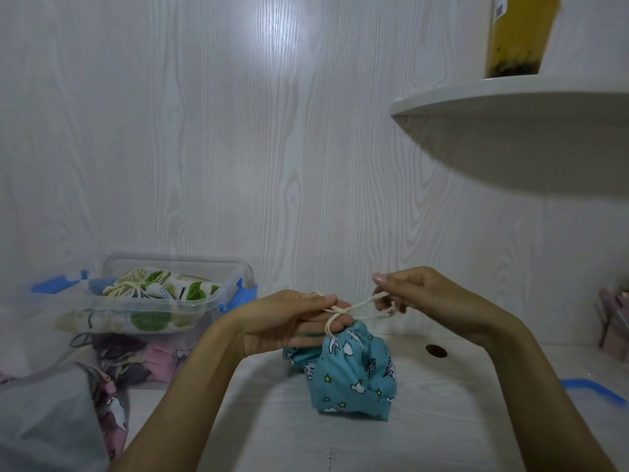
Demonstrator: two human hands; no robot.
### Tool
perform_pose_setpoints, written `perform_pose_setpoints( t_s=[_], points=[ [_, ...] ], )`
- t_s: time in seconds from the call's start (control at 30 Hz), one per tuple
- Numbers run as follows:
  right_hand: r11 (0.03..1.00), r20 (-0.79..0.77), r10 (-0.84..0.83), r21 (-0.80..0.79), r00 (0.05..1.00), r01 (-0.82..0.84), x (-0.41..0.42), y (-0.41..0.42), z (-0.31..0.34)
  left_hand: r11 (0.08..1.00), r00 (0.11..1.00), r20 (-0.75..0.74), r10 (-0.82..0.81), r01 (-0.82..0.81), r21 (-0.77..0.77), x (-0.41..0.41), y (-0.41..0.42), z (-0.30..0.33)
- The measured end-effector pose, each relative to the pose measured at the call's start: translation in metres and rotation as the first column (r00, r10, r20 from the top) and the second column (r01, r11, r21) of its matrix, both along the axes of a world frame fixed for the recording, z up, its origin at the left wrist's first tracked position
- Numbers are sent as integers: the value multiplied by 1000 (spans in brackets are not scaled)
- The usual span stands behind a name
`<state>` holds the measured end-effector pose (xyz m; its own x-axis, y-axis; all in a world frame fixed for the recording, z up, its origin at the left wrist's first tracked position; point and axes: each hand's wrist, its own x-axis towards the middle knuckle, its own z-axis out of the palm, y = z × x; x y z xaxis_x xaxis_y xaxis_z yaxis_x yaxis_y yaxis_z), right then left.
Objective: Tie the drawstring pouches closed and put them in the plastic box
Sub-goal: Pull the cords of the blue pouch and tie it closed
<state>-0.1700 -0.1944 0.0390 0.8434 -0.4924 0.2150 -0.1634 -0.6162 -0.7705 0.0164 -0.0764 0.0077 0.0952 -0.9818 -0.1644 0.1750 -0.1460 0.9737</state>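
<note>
You are pinching the cream drawstring (354, 306) in both hands, left hand (292, 321) and right hand (418, 294), cinching the soft, light blue unicorn pouch (354, 373) by its gathered neck, the plastic box (177, 294) waiting at nine o'clock.

a white wood-grain table (425, 420) carries a clear plastic box with blue clips (190, 303) near its back left corner.

There is only 1 view. The camera sits on the person's head and looks forward and a little down. It is close to the left hand (289, 321) and right hand (418, 298), held over the white table (442, 420), with the wall (238, 148) right behind.
</note>
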Motion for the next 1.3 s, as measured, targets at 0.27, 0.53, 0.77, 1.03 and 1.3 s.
perform_pose_setpoints(
  t_s=[0.27,0.53,0.77,1.03,1.3],
  points=[
    [982,-65,186,31,980,-184,6,17,7,976,953,-252,167,-195,-93,2,-5,-2],
    [974,-272,79,-184,959,-133,2,11,12,953,946,-226,233,-268,-139,5,0,0],
    [970,-41,51,-236,998,-60,31,9,-13,951,957,186,223,-171,-259,5,-3,1],
    [983,11,7,-183,1000,-5,44,5,-31,856,820,362,444,-268,-443,4,-9,-11],
    [993,-15,103,-63,995,-104,39,2,-29,751,656,443,611,-302,-588,6,-5,-15]
  ],
)
